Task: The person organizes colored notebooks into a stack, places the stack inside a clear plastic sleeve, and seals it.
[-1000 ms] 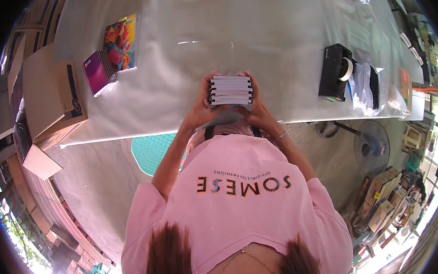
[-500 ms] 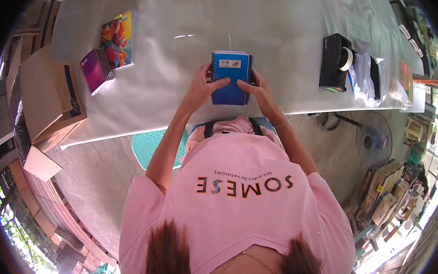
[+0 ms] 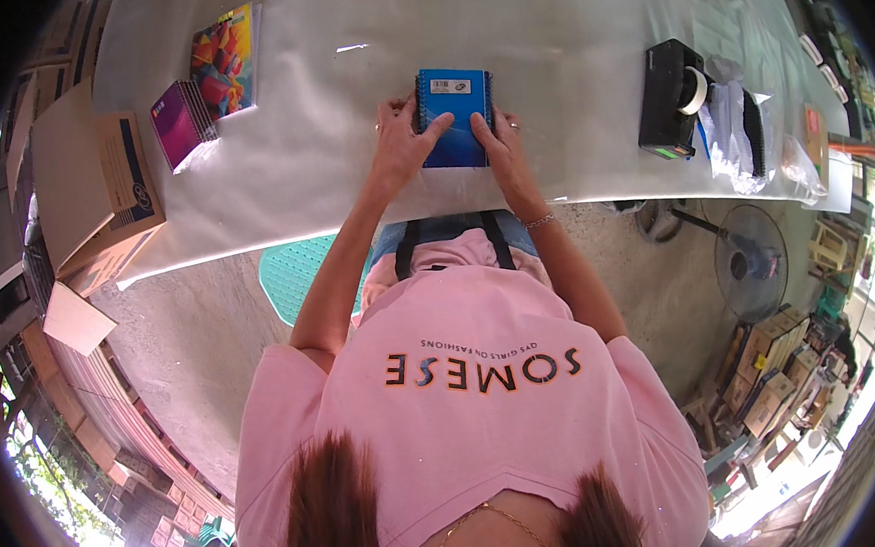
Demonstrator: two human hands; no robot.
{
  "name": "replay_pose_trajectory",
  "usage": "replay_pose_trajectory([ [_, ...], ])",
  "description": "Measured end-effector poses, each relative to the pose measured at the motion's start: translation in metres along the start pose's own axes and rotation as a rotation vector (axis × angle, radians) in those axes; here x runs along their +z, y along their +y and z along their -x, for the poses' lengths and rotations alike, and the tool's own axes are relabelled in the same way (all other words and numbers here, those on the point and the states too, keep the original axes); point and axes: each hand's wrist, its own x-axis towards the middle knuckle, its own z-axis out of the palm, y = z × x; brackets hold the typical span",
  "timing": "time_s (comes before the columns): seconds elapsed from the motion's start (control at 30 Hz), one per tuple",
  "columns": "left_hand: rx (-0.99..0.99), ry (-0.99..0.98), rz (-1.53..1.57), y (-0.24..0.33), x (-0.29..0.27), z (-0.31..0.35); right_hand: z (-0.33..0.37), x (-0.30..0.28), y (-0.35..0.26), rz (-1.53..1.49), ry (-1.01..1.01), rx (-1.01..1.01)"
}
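- The person's left hand (image 3: 400, 143) grips the left side of a blue, rectangular, spiral-bound notebook (image 3: 454, 124); its thumb lies across the cover, and the other fingers curl around the side, partly hidden.
- The right hand (image 3: 505, 149) mirrors it on the right side, thumb on the cover, so both sets of fingers pinch the notebook between them.
- The notebook is held cover up over the near middle of the pale, sheet-covered surface (image 3: 317, 106); whether it touches the surface cannot be told. Dark coils show along both long sides, and a small white label (image 3: 450, 87) sits toward the cover's far end.
- At the left, a brown cardboard box (image 3: 78, 171) stands with flaps raised; its contents cannot be made out.
- At the right, crumpled clear plastic wrapping (image 3: 724, 133) lies against a black spiral-bound item (image 3: 754, 137), just beside a black tape dispenser (image 3: 660, 112) carrying a whitish tape roll (image 3: 694, 91).
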Motion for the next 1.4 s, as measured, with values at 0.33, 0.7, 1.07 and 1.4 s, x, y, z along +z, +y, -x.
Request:
replay_pose_trajectory([
  [0.33, 0.085, 0.159, 0.115, 0.001, 0.016, 0.016, 0.010, 0.010, -0.001, -0.102, 0.050, -0.014],
  [0.7, 0.116, 0.131, 0.556, 0.008, 0.026, 0.025, 0.019, 0.016, -0.003, -0.106, 0.026, -0.066],
  [1.07, -0.031, 0.561, -0.611, -0.059, -0.009, 0.018, 0.001, -0.030, 0.042, 0.794, 0.571, -0.017],
  [1.4, -0.250, 0.112, 0.342, -0.055, -0.050, 0.009, -0.025, -0.075, 0.034, 0.142, 0.278, 0.128],
])
